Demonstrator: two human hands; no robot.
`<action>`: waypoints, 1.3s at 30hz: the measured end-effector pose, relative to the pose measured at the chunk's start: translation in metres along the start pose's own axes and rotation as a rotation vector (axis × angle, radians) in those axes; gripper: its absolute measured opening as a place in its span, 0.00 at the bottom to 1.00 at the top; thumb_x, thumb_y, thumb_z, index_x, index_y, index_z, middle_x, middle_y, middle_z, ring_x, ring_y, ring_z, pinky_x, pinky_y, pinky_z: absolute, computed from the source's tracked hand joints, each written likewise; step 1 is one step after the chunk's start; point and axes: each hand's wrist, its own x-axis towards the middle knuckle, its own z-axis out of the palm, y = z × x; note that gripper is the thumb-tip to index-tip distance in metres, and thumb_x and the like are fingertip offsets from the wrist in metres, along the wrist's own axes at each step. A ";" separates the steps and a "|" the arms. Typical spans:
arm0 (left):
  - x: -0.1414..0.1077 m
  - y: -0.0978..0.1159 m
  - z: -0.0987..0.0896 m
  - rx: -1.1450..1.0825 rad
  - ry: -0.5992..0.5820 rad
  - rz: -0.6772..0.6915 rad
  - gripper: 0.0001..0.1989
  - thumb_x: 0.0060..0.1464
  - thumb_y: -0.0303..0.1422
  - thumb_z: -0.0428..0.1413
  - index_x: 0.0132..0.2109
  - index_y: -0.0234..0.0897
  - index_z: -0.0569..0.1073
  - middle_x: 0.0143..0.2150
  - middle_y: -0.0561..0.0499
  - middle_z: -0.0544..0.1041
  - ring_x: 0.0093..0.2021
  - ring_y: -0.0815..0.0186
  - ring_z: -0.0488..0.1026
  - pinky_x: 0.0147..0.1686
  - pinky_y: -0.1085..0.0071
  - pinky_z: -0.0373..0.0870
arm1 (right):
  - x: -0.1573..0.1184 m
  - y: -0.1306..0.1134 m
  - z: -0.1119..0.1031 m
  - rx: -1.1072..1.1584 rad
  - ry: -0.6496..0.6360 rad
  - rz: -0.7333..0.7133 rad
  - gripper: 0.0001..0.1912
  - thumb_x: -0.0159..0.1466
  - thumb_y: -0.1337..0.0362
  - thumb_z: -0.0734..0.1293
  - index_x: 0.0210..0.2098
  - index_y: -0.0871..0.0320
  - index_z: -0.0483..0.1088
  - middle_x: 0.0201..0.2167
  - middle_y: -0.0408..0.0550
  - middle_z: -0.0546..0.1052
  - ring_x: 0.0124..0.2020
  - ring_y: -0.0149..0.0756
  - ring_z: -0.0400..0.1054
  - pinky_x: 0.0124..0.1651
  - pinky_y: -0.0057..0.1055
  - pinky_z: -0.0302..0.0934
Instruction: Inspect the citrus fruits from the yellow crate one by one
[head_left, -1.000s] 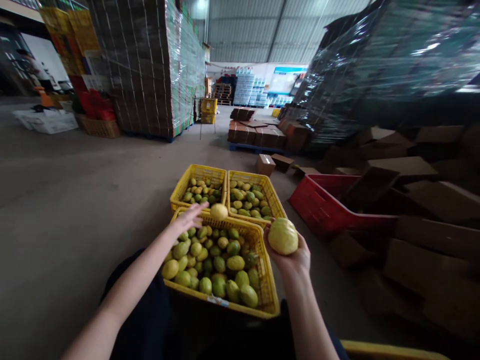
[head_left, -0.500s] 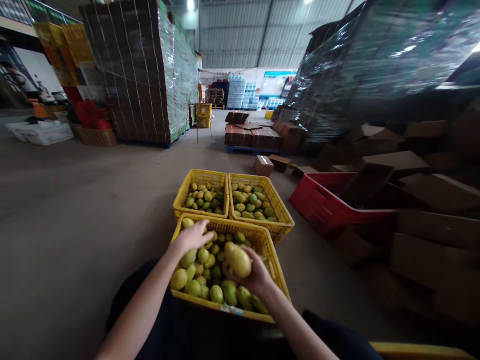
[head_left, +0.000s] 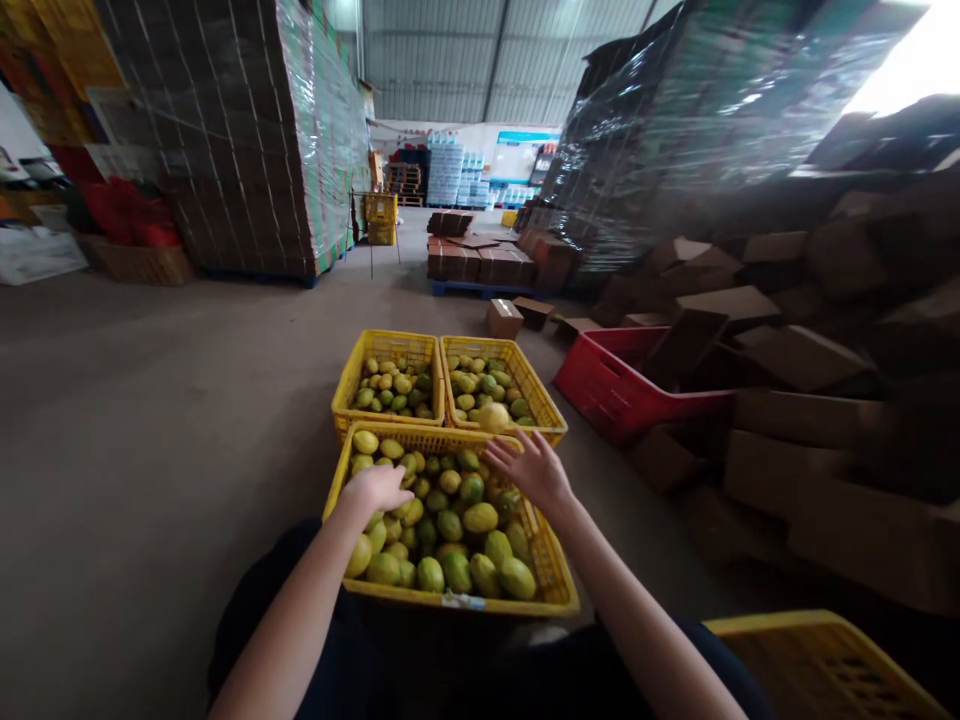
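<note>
A near yellow crate (head_left: pixel 341 480) stands in front of me, full of oval yellow-green fruits (head_left: pixel 480 517) whose exact kind I cannot make out. Over its left part is my left hand (head_left: pixel 377 488), fingers stretched to the right and close above the fruits. My right hand (head_left: pixel 536 470) is spread open above the crate's far right corner. Just beyond its fingertips a pale yellow fruit (head_left: pixel 493 417) appears clear of the hand, in front of the back right crate (head_left: pixel 551 410). The back left crate (head_left: pixel 345 385) also holds such fruits.
A red crate (head_left: pixel 622 400) with cardboard in it stands at right, beside a heap of cardboard boxes (head_left: pixel 810 450). Another yellow crate (head_left: pixel 780 630) is at lower right. Wrapped pallet stacks (head_left: pixel 225 130) rise behind; flattened cartons (head_left: pixel 480 262) lie on a blue pallet.
My right hand has moved forward from over the near crate and let go of the pale yellow fruit, which is now farther away. My left hand remains over the crate's left part.
</note>
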 end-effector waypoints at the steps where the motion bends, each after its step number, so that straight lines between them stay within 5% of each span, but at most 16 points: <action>1: 0.000 0.002 -0.001 0.041 -0.017 -0.035 0.21 0.24 0.34 0.71 0.26 0.43 0.68 0.36 0.39 0.81 0.54 0.32 0.74 0.61 0.39 0.56 | -0.002 -0.010 0.001 -0.008 -0.032 -0.058 0.14 0.67 0.56 0.56 0.39 0.52 0.71 0.40 0.46 0.82 0.46 0.39 0.77 0.55 0.43 0.67; 4: -0.001 0.011 -0.012 0.167 -0.056 -0.113 0.19 0.28 0.35 0.69 0.28 0.43 0.69 0.40 0.39 0.82 0.57 0.33 0.72 0.63 0.42 0.56 | -0.015 -0.019 0.004 -0.070 -0.109 -0.104 0.17 0.66 0.56 0.56 0.45 0.52 0.73 0.47 0.47 0.81 0.52 0.42 0.75 0.61 0.48 0.61; 10: -0.003 0.014 -0.044 0.270 0.055 -0.221 0.16 0.34 0.33 0.68 0.28 0.42 0.68 0.44 0.40 0.81 0.64 0.41 0.66 0.65 0.53 0.56 | -0.028 0.000 -0.004 -0.437 -0.152 -0.031 0.18 0.63 0.56 0.61 0.46 0.57 0.74 0.44 0.50 0.82 0.43 0.43 0.78 0.55 0.45 0.66; 14: -0.005 -0.001 -0.046 0.256 0.093 -0.347 0.15 0.36 0.29 0.68 0.26 0.42 0.68 0.41 0.43 0.82 0.64 0.43 0.67 0.63 0.55 0.60 | -0.029 0.024 -0.031 -1.057 -0.142 -0.055 0.20 0.59 0.53 0.68 0.46 0.57 0.76 0.45 0.54 0.82 0.45 0.47 0.76 0.55 0.45 0.65; 18: -0.001 -0.019 -0.029 0.267 0.057 -0.452 0.18 0.32 0.22 0.69 0.23 0.40 0.66 0.33 0.46 0.80 0.60 0.43 0.70 0.62 0.52 0.61 | -0.040 0.054 -0.065 -1.706 -0.240 0.034 0.18 0.50 0.64 0.75 0.40 0.55 0.77 0.43 0.56 0.82 0.50 0.54 0.75 0.58 0.48 0.63; 22: 0.009 -0.039 -0.004 0.223 0.059 -0.480 0.19 0.32 0.18 0.68 0.23 0.39 0.65 0.30 0.49 0.77 0.60 0.46 0.69 0.63 0.55 0.58 | -0.048 0.067 -0.082 -1.775 -0.266 0.126 0.12 0.48 0.65 0.76 0.33 0.55 0.77 0.33 0.55 0.82 0.43 0.56 0.78 0.50 0.48 0.68; 27: -0.001 -0.068 0.026 0.129 0.164 -0.406 0.16 0.37 0.20 0.66 0.28 0.39 0.67 0.40 0.47 0.77 0.67 0.49 0.61 0.66 0.58 0.53 | -0.045 0.052 -0.080 -1.820 -0.235 0.009 0.23 0.59 0.61 0.71 0.54 0.57 0.72 0.51 0.62 0.78 0.54 0.56 0.73 0.58 0.50 0.61; 31: -0.013 -0.079 0.035 0.080 0.237 -0.338 0.17 0.36 0.21 0.66 0.28 0.40 0.67 0.44 0.45 0.76 0.69 0.46 0.56 0.67 0.54 0.51 | -0.044 0.037 -0.070 -1.997 -0.220 0.047 0.22 0.62 0.61 0.69 0.55 0.61 0.72 0.50 0.69 0.77 0.54 0.62 0.72 0.56 0.52 0.63; 35: -0.003 -0.062 0.036 0.013 0.279 -0.292 0.15 0.38 0.23 0.66 0.30 0.39 0.69 0.40 0.48 0.74 0.67 0.47 0.60 0.65 0.56 0.55 | -0.045 0.030 -0.055 -2.038 -0.264 0.074 0.23 0.63 0.60 0.68 0.57 0.59 0.71 0.52 0.65 0.77 0.56 0.58 0.72 0.56 0.47 0.63; 39: 0.015 -0.014 0.030 -0.133 0.302 -0.247 0.17 0.44 0.27 0.66 0.41 0.37 0.70 0.45 0.48 0.75 0.57 0.54 0.71 0.55 0.64 0.69 | -0.047 0.027 -0.033 -2.059 -0.284 0.054 0.25 0.65 0.59 0.66 0.60 0.59 0.68 0.55 0.64 0.76 0.57 0.57 0.71 0.57 0.47 0.61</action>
